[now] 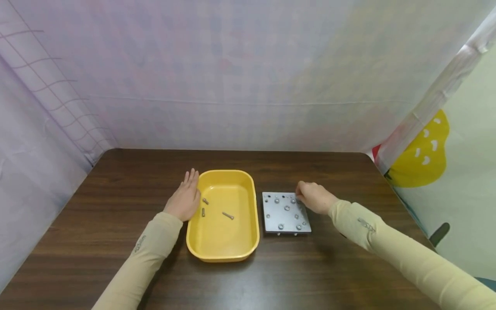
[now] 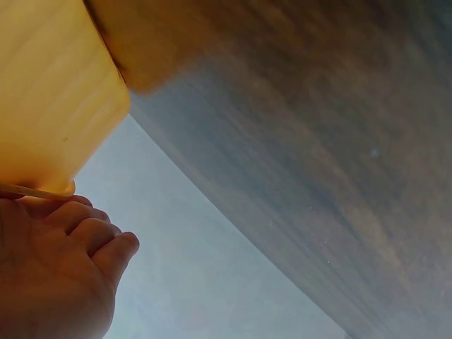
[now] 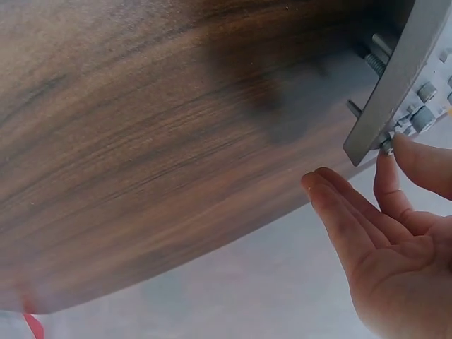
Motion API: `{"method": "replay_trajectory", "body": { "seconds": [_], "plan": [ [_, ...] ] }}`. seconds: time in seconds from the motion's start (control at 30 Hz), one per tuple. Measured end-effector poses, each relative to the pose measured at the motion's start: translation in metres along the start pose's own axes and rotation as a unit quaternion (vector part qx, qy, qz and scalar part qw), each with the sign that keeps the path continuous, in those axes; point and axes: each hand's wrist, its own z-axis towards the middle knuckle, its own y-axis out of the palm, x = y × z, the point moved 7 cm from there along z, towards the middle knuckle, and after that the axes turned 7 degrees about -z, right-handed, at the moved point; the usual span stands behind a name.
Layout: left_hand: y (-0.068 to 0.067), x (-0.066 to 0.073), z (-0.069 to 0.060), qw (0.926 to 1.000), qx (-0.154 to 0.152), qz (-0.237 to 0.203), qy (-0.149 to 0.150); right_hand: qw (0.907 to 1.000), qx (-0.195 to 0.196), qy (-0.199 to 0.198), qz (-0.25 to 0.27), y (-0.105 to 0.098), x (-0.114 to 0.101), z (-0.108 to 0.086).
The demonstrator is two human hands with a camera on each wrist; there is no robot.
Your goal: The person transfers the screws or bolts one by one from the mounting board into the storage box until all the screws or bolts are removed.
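Observation:
A yellow tray (image 1: 222, 254) stands on the table, several metal screws (image 1: 228, 215) lying inside. My left hand (image 1: 185, 200) rests at its left rim with fingers extended; in the left wrist view those fingers (image 2: 99, 236) lie against the outer wall. To the tray's right is a silver metal plate (image 1: 275, 215) with socket-head screws standing in some of its holes; their shanks (image 3: 374, 65) stick out underneath. At the plate's far right corner, my right hand (image 1: 315, 198) pinches a small screw (image 3: 386, 146) between thumb and forefinger. Its other fingers are held straighter.
The dark wooden table (image 1: 116, 215) carries the tray and plate. A pale curtain (image 1: 248, 77) hangs behind the table's back edge, and more fabric hangs at both sides. A yellow printed shape (image 1: 424, 159) is on the right-hand cloth.

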Motion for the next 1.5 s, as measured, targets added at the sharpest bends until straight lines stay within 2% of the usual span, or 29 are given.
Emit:
{"method": "replay_trajectory", "body": {
  "seconds": [0.4,0.57,0.8,0.93,1.1,1.2,1.37,1.5],
  "plan": [
    [0.0,0.0,0.001,0.9999,0.002,-0.007,0.01,0.9996,0.019,-0.006,-0.018,-0.002,-0.002,-0.003],
    [0.0,0.0,0.002,0.9999,0.005,-0.005,0.011,0.9984,0.048,-0.016,-0.026,-0.013,-0.005,-0.003],
    [-0.001,0.001,0.003,0.9999,0.005,-0.003,0.011,0.9985,0.047,-0.012,-0.024,-0.029,-0.01,-0.001],
    [0.0,0.001,0.002,1.0,0.001,-0.004,0.006,0.998,0.06,-0.016,-0.011,-0.043,-0.014,0.003],
    [0.0,0.0,0.001,1.0,0.0,-0.002,0.004,0.9973,0.067,-0.028,-0.003,-0.061,-0.029,0.015],
    [0.0,0.0,0.0,1.0,0.002,-0.001,0.004,0.9978,0.057,-0.035,-0.003,-0.067,-0.043,0.022],
    [-0.001,-0.001,0.001,1.0,0.004,-0.001,0.006,0.9973,0.053,-0.051,-0.009,-0.075,-0.073,0.035],
    [0.0,-0.001,0.002,1.0,0.001,0.0,0.007,0.9976,0.032,-0.059,-0.018,-0.073,-0.099,0.045]
  ]
}}
